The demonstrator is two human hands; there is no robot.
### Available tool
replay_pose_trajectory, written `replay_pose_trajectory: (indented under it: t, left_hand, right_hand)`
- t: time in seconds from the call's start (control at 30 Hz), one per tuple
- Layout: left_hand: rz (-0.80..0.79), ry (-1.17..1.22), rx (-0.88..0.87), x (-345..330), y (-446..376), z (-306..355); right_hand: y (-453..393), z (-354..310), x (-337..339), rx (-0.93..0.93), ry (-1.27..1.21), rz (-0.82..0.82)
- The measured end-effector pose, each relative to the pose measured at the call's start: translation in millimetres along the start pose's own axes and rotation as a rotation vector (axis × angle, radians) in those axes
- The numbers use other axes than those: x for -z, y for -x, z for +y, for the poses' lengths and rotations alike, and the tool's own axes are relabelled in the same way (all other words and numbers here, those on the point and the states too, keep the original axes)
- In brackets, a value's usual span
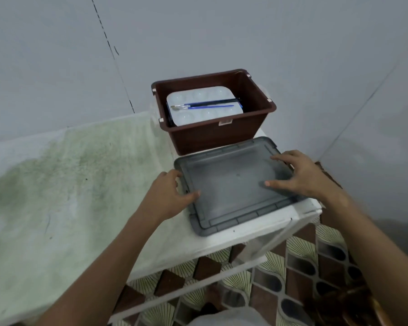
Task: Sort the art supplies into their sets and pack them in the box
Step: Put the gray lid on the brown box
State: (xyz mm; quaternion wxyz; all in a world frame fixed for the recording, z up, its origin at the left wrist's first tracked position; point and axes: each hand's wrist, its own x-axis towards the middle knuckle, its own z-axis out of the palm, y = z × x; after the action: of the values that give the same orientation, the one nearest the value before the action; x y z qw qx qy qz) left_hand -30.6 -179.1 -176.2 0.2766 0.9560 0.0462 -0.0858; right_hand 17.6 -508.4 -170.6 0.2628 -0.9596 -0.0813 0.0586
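A brown plastic box (212, 135) stands open at the back of the white table. Inside it lies a white paint palette (222, 111) with blue-handled brushes (207, 105) across its top. A grey translucent lid (231, 184) lies flat on the table in front of the box. My left hand (167, 196) grips the lid's left edge, thumb on top. My right hand (299, 175) holds the lid's right edge, fingers spread over its surface.
The white table (179, 236) ends just right of the lid, with a drop to a patterned tiled floor (304, 267). A stained greenish-white cloth (68, 184) covers the surface to the left. Grey walls close in behind and to the right.
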Motion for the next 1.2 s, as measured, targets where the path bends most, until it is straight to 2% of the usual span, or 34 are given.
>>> replay_pose_trajectory:
  t: [0.13, 0.27, 0.4, 0.6, 0.73, 0.93, 1.0, 1.07, 1.13, 1.2]
  left_hand:
    - [-0.058, 0.016, 0.085, -19.7, 8.2, -4.3]
    - [-0.047, 0.22, 0.087, -22.6, 15.2, -2.8]
    - [0.026, 0.348, 0.055, -7.2, 36.5, -11.7]
    - [0.205, 0.393, -0.134, 51.2, 72.9, -6.5]
    - [0.323, 0.385, -0.194, 100.1, 60.2, 6.1]
    - [0.518, 0.221, -0.231, 170.2, 11.3, 23.7]
    - [0.489, 0.339, -0.296, 190.2, 0.2, 32.1]
    - [0.363, 0.545, -0.348, 207.4, -7.9, 39.7]
    - [0.207, 0.75, -0.326, 217.8, -16.7, 46.4]
    - [0.126, 0.941, -0.268, 221.0, -28.6, 51.4]
  right_hand:
    - [18.4, 9.2, -6.2, -0.177, 0.077, -0.095]
    - [27.7, -4.5, -9.7, -0.204, 0.026, -0.083]
    - [47.7, -18.7, -12.6, -0.159, -0.036, 0.009]
    - [68.0, -37.4, 14.1, -0.073, -0.224, 0.16]
    - [56.9, -63.2, 48.6, 0.035, -0.368, 0.244]
    - [13.2, -101.8, 97.7, 0.16, -0.563, 0.23]
    - [-2.2, -112.9, 114.4, 0.213, -0.661, 0.208]
    - [-16.0, -119.5, 129.5, 0.248, -0.767, 0.194]
    - [-30.8, -119.9, 140.1, 0.233, -0.821, 0.184]
    - [-46.3, -117.8, 145.7, 0.219, -0.856, 0.129]
